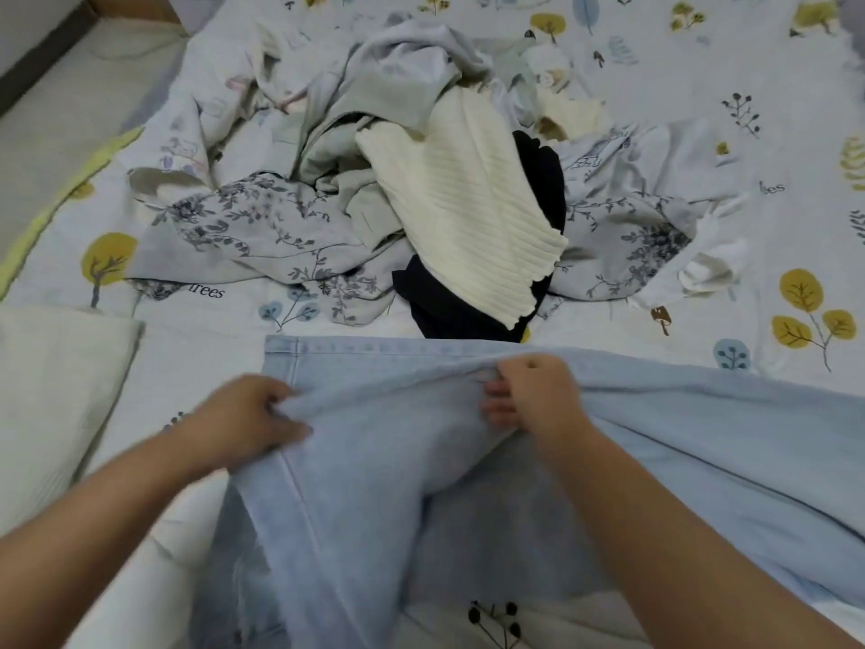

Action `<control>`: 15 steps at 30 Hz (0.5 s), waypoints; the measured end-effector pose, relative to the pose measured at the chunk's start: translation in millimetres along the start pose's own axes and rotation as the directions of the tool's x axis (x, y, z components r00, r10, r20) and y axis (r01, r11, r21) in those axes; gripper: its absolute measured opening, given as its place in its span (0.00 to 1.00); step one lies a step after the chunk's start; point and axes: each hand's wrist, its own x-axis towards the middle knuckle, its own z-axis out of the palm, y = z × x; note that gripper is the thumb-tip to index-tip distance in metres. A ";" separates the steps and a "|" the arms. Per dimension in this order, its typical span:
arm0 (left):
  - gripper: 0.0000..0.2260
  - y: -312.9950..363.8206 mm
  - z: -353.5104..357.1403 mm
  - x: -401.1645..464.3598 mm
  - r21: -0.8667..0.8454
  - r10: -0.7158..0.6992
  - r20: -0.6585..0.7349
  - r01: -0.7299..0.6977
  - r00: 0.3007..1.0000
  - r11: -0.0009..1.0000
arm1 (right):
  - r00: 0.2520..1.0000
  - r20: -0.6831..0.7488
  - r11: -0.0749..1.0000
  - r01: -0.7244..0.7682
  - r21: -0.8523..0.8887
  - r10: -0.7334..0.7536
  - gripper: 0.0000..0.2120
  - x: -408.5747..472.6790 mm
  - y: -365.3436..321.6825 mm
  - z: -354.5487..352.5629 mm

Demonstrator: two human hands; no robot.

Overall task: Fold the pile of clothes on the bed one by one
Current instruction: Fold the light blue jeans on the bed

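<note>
Head camera is looking down over a bed sheet (702, 110) printed with little trees and leaves, and both hands are working on a pair of light blue jeans (468, 461) spread across the near part of the bed. Left hand (248, 421) is gripping a raised fold of the denim, fingers curled over the top of it and thumb tucked underneath. Right hand (533, 395) is pinching the same ridge of fabric further along, knuckles up, fingertips buried in the cloth. Between the two hands the denim is lifting off the sheet in a soft hump, while its far hem is lying flat and straight. Beyond the jeans, in the middle of the bed, the pile of clothes (374, 180) is sitting well apart from the hands. A cream ribbed knit (463, 217) is draping over the top of it, with a black garment (449, 311) poking out beneath its lower edge and beside it. A grey floral garment (243, 231) is sprawling out on the left of the heap, and pale grey-green pieces are bunching up behind. A white pillow (51, 395) is lying at the near left, just beside the jeans.
</note>
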 end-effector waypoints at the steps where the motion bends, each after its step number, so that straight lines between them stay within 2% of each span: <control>1: 0.12 -7.5 -9.1 15.3 0.055 -0.025 -0.159 0.034 0.987 0.998 | 0.987 -0.100 0.973 0.101 -0.206 -0.124 0.09 5.1 3.0 -8.2; 3: 0.14 -15.2 -14.8 38.0 0.007 -0.052 -0.403 0.060 0.914 0.998 | 0.934 -0.172 0.839 0.188 -0.511 -0.314 0.03 10.0 4.8 -22.8; 4: 0.17 -17.2 -11.8 46.1 -0.074 -0.095 -0.443 0.070 0.891 0.995 | 0.914 -0.166 0.766 0.198 -0.612 -0.369 0.06 14.5 6.5 -29.6; 5: 0.21 -18.9 -6.4 52.3 -0.172 -0.165 -0.417 0.101 0.894 0.980 | 0.905 -0.143 0.684 0.192 -0.703 -0.400 0.11 19.1 7.5 -36.2; 7: 0.25 -24.3 11.1 59.1 -0.320 -0.288 -0.269 0.197 0.919 0.927 | 0.894 -0.097 0.484 0.142 -0.863 -0.436 0.18 28.6 8.5 -45.5; 9: 0.25 -30.9 26.7 60.6 -0.284 -0.317 -0.171 0.262 0.933 0.922 | 0.899 -0.048 0.299 0.094 -0.950 -0.436 0.20 38.6 10.1 -52.9; 11: 0.23 -33.1 33.6 56.5 -0.185 -0.323 -0.148 0.295 0.935 0.938 | 0.916 -0.021 0.223 0.076 -0.972 -0.401 0.19 49.6 12.2 -57.7; 15: 0.16 -40.1 41.9 54.9 -0.230 -0.328 -0.150 0.290 0.933 0.929 | 0.928 -0.006 0.182 0.066 -0.981 -0.372 0.16 63.7 9.8 -60.2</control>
